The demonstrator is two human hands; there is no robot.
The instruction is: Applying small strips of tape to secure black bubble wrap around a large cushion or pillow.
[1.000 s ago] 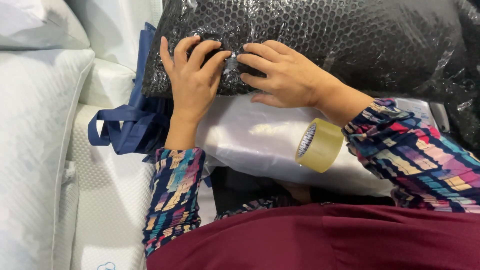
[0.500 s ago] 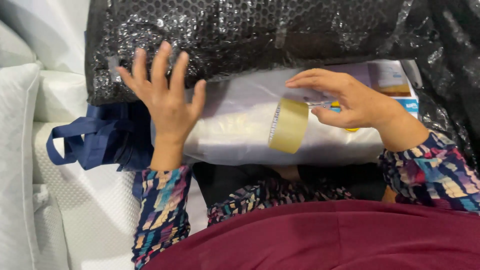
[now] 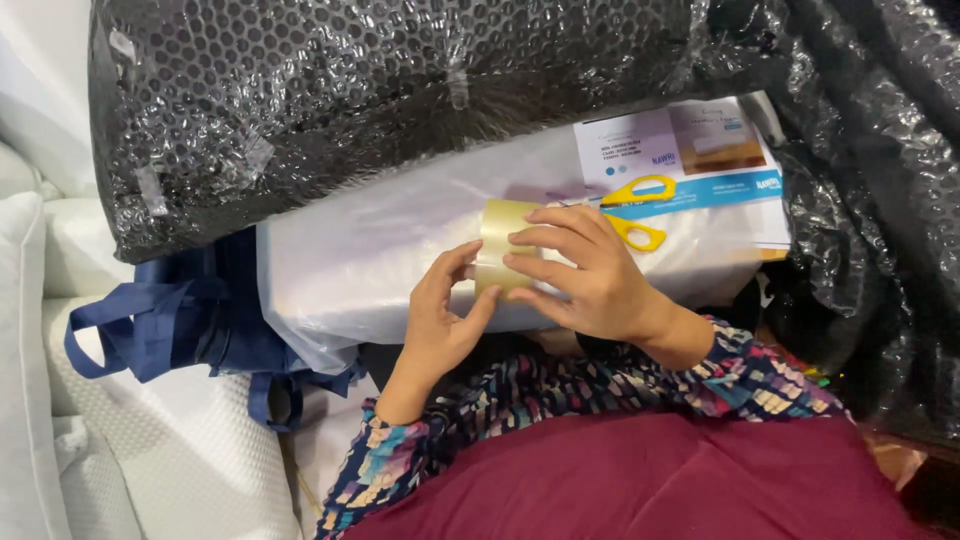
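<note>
Gripping a roll of clear yellowish packing tape (image 3: pixel 497 250) with both hands, just above the lap. Curling the right hand (image 3: pixel 583 272) over the roll's top and right side, fingers pressed flat on the tape band. Pinching the roll's lower left edge with the left hand (image 3: pixel 441 318), thumb and fingertips closed on it. Resting the roll against a long white plastic-wrapped package (image 3: pixel 370 260) lying across the knees. Lying on that package just beyond the right hand: yellow-handled scissors (image 3: pixel 638 210), beside a white and blue printed paper label (image 3: pixel 690 145). Sitting behind the package and touching it: a large bundle wrapped in black bubble wrap (image 3: pixel 380 90). Slumping at the left, partly under the package: a navy blue fabric bag with loop handles (image 3: pixel 170 330), on white quilted bedding (image 3: pixel 180 450).
</note>
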